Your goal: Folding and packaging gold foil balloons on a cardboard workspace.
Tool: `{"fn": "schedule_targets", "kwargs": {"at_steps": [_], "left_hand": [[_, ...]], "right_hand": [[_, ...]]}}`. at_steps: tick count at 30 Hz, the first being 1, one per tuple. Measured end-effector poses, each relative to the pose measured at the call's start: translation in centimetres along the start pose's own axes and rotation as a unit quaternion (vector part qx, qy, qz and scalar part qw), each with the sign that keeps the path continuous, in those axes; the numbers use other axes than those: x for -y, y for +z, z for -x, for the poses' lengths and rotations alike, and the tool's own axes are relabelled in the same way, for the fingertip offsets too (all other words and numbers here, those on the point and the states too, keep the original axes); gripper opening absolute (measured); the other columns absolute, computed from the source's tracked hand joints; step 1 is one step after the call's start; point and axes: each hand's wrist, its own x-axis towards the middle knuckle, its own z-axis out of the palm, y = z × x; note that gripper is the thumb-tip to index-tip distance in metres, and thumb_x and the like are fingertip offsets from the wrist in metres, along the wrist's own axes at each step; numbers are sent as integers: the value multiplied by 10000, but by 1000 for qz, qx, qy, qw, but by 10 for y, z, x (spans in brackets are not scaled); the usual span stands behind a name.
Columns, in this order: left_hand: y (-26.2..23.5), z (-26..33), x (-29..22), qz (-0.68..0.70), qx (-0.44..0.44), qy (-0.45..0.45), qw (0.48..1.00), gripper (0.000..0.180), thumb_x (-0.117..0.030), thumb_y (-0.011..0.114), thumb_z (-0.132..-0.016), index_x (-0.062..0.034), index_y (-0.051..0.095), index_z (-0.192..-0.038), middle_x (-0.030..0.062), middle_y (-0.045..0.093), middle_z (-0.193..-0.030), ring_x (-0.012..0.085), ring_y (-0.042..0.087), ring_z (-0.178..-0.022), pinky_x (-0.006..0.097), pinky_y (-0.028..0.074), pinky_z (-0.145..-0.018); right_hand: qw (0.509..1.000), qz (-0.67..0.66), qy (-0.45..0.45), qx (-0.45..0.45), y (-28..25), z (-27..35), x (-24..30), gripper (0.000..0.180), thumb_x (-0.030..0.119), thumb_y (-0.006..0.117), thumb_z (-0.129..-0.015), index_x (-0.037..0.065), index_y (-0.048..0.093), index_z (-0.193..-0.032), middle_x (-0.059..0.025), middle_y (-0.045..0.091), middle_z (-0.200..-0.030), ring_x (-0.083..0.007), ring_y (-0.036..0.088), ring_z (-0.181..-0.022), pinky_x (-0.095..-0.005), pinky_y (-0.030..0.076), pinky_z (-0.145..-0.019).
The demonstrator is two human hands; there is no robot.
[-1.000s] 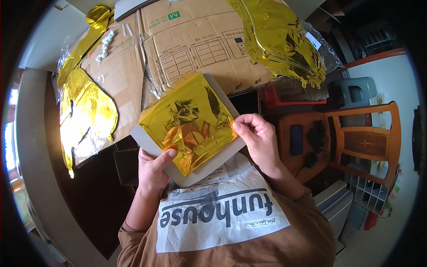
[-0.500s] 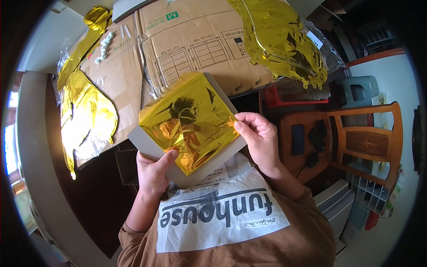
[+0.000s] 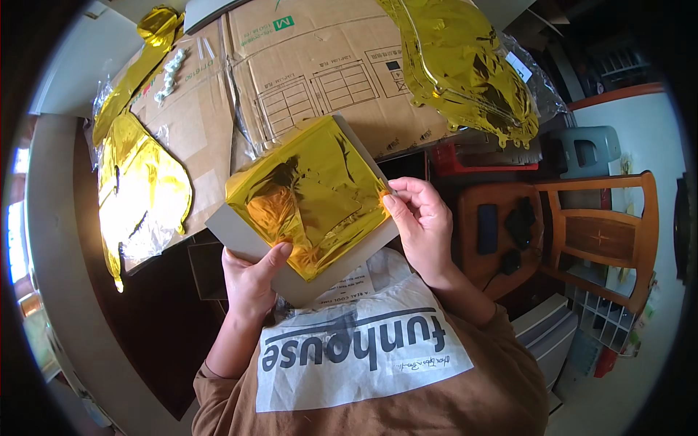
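Fingers of the right hand pinch together on the 3 o'clock edge of a folded gold foil sheet, which lies on a grey card held up in front of the chest. At 7 o'clock the left hand clamps the card from below, thumb pressed on top beside the foil. Flattened cardboard boxes cover the table at 12 o'clock, with more gold foil balloons at 9 o'clock and a wooden chair at 3 o'clock.
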Motion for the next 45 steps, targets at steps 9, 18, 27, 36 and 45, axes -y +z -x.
{"fn": "schedule_targets", "kwargs": {"at_steps": [9, 18, 27, 36, 45], "left_hand": [[-18, -33, 2, -13, 46, -19, 999, 485, 8, 815, -814, 40, 606, -1251, 110, 719, -1143, 193, 700, -1009, 344, 567, -909], [-18, -39, 6, 10, 44, -52, 998, 465, -17, 812, -825, 17, 624, -1249, 100, 719, -1161, 179, 690, -1036, 338, 548, -928], [-33, -28, 2, -29, 55, 22, 998, 444, -32, 847, -796, 18, 643, -1186, 80, 734, -1053, 164, 696, -947, 321, 550, -887], [-59, -25, 5, 13, 56, 41, 998, 531, -45, 861, -782, 31, 610, -1244, 92, 714, -1137, 177, 690, -1000, 342, 552, -912], [-7, -84, -117, -119, 33, 215, 969, 412, -102, 870, -774, 43, 676, -1107, 90, 725, -931, 158, 696, -803, 293, 572, -744]], "right_hand": [[987, -118, 98, 51, -4, -13, 0, 138, 61, 705, -962, -10, 648, -1065, -1, 668, -866, -45, 606, -775, -203, 511, -728], [979, -159, 128, 20, -2, -14, -6, 141, 49, 689, -969, -13, 616, -1072, -43, 697, -895, -65, 626, -790, -214, 504, -734], [998, -27, 32, 40, 1, -8, 14, 167, 44, 707, -950, -12, 623, -1083, -54, 711, -939, -83, 665, -835, -236, 539, -751], [996, -68, -1, 61, 9, 0, 17, 213, 18, 717, -939, -11, 596, -1112, -48, 701, -946, -86, 675, -851, -235, 536, -781], [974, -149, -168, 28, 25, -104, 98, 170, 41, 725, -940, -11, 616, -1059, -35, 693, -902, -63, 630, -811, -203, 517, -732]]}}
